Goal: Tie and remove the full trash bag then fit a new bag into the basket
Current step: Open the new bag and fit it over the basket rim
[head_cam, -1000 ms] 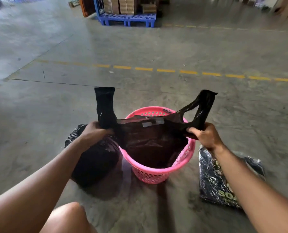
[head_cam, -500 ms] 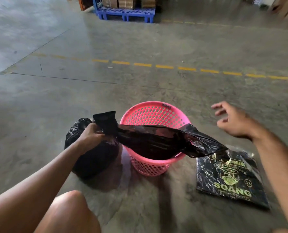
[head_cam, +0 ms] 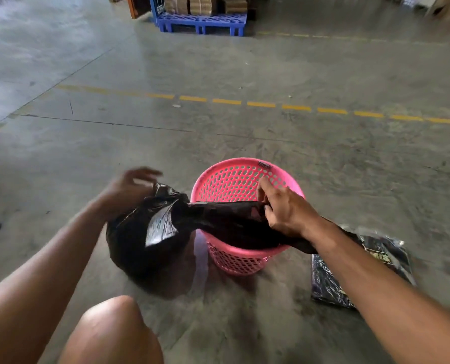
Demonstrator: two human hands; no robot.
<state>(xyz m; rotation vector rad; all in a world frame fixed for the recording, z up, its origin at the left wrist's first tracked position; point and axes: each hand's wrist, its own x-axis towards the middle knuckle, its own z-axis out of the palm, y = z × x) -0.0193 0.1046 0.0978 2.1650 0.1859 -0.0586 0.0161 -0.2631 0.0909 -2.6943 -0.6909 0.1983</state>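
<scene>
New bag [head_cam: 226, 219] is draped flat across the top of the pink basket [head_cam: 244, 177], not opened yet, one end toward the full bag [head_cam: 145, 240] on my left, other end trailing under my right wrist toward the pack of bags [head_cam: 376, 258] on the floor. My right hand [head_cam: 284, 208] is pinching the film near the middle of the basket mouth, fingers curled on it, thumb up. My left hand [head_cam: 129, 187] is blurred, fingers spread and loose above the full bag's knot; it's got nothing in it as far as I can see. Full bag is tied and out, sitting just beside the basket, touching or nearly touching its side. Handling, imo: the new bag is thin, very light, floppy, a bit slick and clingy, so the layers will stick together and it won't hold any shape w/o both hands. Best to grab at the mouth edge or handle loops, rub the two layers apart, then spread and fold over the rim. Basket is stiff but light & could tip or slide if I tug hard. Film could snag on the perforations, so go easy.
</scene>
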